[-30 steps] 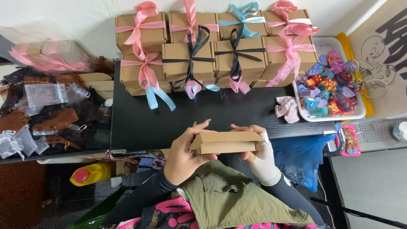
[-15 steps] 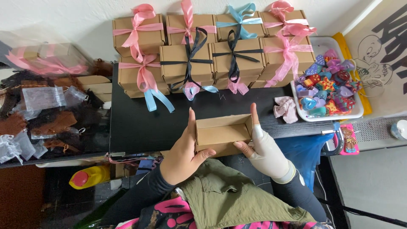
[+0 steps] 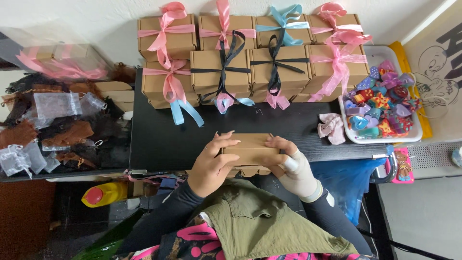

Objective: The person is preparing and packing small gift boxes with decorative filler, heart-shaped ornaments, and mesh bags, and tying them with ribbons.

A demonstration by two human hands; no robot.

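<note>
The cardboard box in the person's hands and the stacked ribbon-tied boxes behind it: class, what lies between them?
In the head view, only bare black tabletop separates the plain cardboard box from the ribbon-tied boxes, apart from trailing ribbon ends.

Plain brown cardboard box (image 3: 249, 148) on a black table (image 3: 159, 139); stacked brown boxes (image 3: 250, 62) tied in pink, black and pale blue ribbons; white tray (image 3: 353, 137) of many-coloured pieces; olive-green cloth (image 3: 260, 226); yellow bottle (image 3: 108, 193) with a red cap; white wrap on the right hand (image 3: 291, 166)
</note>
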